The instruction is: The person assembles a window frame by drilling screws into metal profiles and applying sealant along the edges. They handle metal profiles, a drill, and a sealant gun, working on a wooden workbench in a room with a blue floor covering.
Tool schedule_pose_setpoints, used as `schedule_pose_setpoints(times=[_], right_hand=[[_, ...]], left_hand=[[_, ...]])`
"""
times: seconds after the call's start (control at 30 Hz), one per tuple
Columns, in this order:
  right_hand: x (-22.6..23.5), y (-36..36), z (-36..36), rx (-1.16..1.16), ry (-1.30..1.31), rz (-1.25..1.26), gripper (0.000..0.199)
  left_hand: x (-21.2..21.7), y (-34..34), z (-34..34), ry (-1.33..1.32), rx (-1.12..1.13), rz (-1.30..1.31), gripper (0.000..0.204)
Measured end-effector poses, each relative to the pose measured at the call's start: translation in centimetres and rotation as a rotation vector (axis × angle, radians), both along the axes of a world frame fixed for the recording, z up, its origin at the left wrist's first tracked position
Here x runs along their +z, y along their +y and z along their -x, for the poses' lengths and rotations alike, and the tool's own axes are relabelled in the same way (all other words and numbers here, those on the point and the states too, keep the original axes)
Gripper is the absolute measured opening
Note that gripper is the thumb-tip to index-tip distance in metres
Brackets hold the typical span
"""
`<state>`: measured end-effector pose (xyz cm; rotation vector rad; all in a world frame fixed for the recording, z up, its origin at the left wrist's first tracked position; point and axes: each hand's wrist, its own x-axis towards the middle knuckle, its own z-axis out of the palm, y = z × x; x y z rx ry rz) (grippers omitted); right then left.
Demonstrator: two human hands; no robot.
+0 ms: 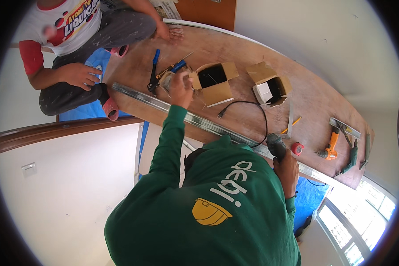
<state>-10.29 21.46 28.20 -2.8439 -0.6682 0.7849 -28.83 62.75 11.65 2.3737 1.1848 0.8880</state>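
My left hand (181, 92) reaches over the wooden board, its fingers curled and slightly blurred; what they hold, if anything, I cannot make out. Just beyond it lie a clear plastic pack (166, 83), a black hand tool with blue handles (153, 80) and an open cardboard box (217, 92) with a dark inside. Low on the right, my right hand (287, 172) is closed around a dark power drill (276, 145). From there a black cord (266, 122) loops leftward to a plug. The long metal channel (195, 120) runs along the board's near edge between my hands.
A second open box (277, 91) stands farther right. Nearby lie a yellow pencil (292, 124), a red tape measure (297, 148), an orange drill (332, 144) and a green power tool (352, 157). Another person (82, 73) sits at the far left, one hand flat on the board (133, 71).
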Motion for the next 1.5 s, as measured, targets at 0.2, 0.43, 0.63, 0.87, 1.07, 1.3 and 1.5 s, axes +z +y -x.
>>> schedule_pose_setpoints(times=[0.2, 0.43, 0.63, 0.87, 1.07, 1.3, 1.5], right_hand=[[-0.7, 0.1, -0.4, 0.093, -0.019, -0.02, 0.029], [-0.3, 1.3, -0.1, 0.086, -0.031, 0.024, 0.027], [0.6, 2.7, 0.0, 0.067, -0.014, 0.09, 0.027], [0.6, 3.6, 0.3, 0.085, -0.035, 0.105, 0.026], [1.3, 4.6, 0.4, 0.12, -0.037, 0.129, 0.027], [1.8, 5.3, 0.0, 0.176, -0.039, 0.102, 0.025], [1.2, 5.0, -0.7, 0.142, -0.055, 0.141, 0.03]], left_hand=[[-5.0, 5.1, 8.4, 0.393, -0.012, 0.012, 0.032], [-1.7, 6.1, 9.3, -0.028, 0.133, 0.442, 0.021], [-2.8, 8.4, 10.6, 0.035, 0.404, 0.331, 0.054], [-8.4, 3.5, 7.6, 0.014, 0.177, 0.706, 0.081], [-13.3, -6.2, 4.8, -0.002, 0.082, 0.743, 0.085], [-7.8, -6.4, 6.6, 0.421, -0.349, 0.736, 0.055], [-4.3, 6.9, 7.4, 0.374, 0.095, 0.149, 0.037]])
